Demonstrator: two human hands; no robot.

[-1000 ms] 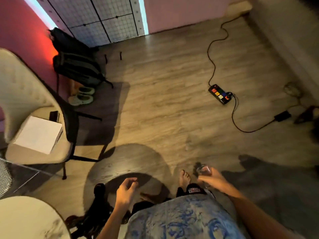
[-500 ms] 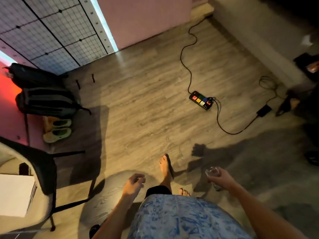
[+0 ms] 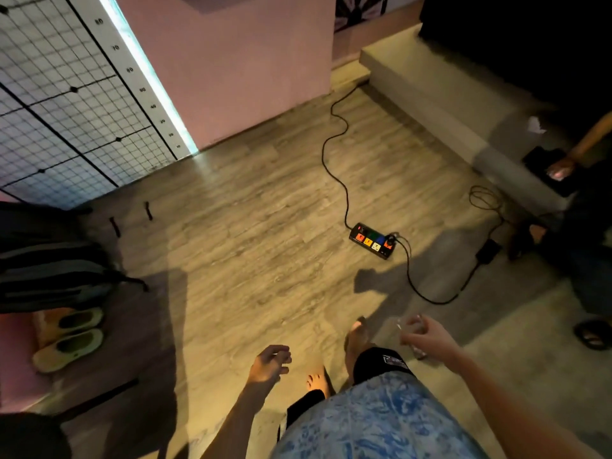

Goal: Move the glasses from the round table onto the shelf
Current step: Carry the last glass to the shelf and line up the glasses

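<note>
At the far left a dark backpack lies against the wall with a pair of pale shoes just below it on the wooden floor. Lower centre, the left hand hangs loosely curled, holding nothing, above the person's bare feet. To the right, beyond a black power strip with coloured sockets, the right hand is wrapped around a small clear glass, carried in the air over the floor.
</note>
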